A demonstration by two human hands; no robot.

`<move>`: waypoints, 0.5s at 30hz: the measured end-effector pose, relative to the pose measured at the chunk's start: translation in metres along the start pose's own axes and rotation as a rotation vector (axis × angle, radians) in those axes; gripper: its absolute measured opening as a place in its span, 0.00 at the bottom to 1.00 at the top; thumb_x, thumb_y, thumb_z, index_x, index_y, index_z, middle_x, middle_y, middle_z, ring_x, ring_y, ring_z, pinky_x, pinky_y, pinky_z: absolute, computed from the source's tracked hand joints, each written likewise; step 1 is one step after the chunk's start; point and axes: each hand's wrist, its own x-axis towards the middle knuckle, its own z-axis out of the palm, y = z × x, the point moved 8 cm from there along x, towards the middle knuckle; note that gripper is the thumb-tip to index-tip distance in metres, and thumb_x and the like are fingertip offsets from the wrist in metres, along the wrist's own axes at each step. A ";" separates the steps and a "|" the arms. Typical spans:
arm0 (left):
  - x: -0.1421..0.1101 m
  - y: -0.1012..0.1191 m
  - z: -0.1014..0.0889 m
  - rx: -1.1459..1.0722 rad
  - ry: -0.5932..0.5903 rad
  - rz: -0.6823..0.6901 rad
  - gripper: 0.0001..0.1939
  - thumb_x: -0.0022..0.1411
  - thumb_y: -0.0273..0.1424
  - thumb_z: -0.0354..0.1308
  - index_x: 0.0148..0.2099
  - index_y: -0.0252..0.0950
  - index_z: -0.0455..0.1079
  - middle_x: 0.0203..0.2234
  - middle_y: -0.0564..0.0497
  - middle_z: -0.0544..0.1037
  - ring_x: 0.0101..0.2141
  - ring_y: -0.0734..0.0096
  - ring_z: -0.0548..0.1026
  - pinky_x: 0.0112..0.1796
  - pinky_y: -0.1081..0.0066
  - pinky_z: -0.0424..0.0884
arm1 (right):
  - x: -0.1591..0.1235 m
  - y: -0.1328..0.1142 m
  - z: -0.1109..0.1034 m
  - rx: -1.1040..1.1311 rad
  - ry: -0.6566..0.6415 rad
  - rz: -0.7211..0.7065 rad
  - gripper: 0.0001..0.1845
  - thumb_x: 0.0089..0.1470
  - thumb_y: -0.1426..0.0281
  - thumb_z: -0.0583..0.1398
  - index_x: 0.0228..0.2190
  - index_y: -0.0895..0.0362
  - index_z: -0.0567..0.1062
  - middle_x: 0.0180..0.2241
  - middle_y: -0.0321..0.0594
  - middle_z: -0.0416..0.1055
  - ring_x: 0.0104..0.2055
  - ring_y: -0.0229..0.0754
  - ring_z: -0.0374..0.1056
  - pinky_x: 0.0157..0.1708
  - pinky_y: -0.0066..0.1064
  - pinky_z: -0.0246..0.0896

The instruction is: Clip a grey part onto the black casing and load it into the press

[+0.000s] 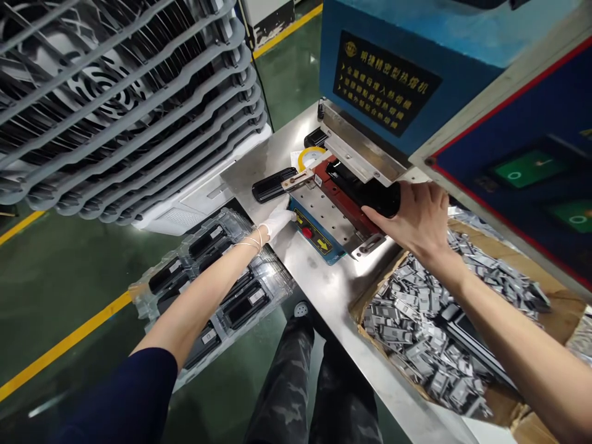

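While the right hand [414, 216] closes around one end of a long black part [365, 191] lying in the red fixture [345, 206], the gloved left hand [277, 219] rests at the fixture's left edge, fingers loose, holding nothing; a second black part [274, 184] lies just beyond it.

A black plate [386, 83] on the blue machine housing [333, 55] carries yellow Chinese writing in four lines under a small round emblem; the top line reads 明捷精密型热熔机, while the smaller lines below are too fine to read surely. On the front edge of the fixture base, a yellow-and-black strip label [313, 232] shows a yellow arrow pointing right beside a red button. White labels on black parts in the clear trays [217, 271] are too small to read.
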 end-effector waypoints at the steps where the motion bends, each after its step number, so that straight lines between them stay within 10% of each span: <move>1: 0.000 -0.001 0.001 -0.011 -0.002 -0.004 0.45 0.54 0.23 0.65 0.73 0.37 0.62 0.62 0.39 0.76 0.59 0.48 0.75 0.63 0.45 0.68 | 0.000 0.001 0.002 0.018 -0.008 0.008 0.39 0.63 0.57 0.71 0.60 0.75 0.70 0.61 0.77 0.65 0.69 0.76 0.56 0.67 0.58 0.52; 9: -0.001 -0.009 0.004 -0.062 0.027 -0.052 0.30 0.66 0.34 0.66 0.67 0.35 0.67 0.53 0.41 0.79 0.47 0.56 0.80 0.51 0.52 0.78 | 0.016 0.025 0.023 0.395 0.016 0.094 0.57 0.45 0.41 0.67 0.62 0.72 0.69 0.71 0.71 0.51 0.75 0.78 0.39 0.73 0.61 0.32; 15: -0.001 -0.006 -0.006 -0.012 0.083 -0.092 0.22 0.70 0.41 0.65 0.59 0.33 0.72 0.48 0.43 0.79 0.43 0.60 0.79 0.46 0.56 0.79 | -0.096 0.038 0.086 0.902 0.295 0.534 0.39 0.71 0.42 0.44 0.64 0.59 0.65 0.63 0.57 0.64 0.65 0.59 0.63 0.64 0.58 0.58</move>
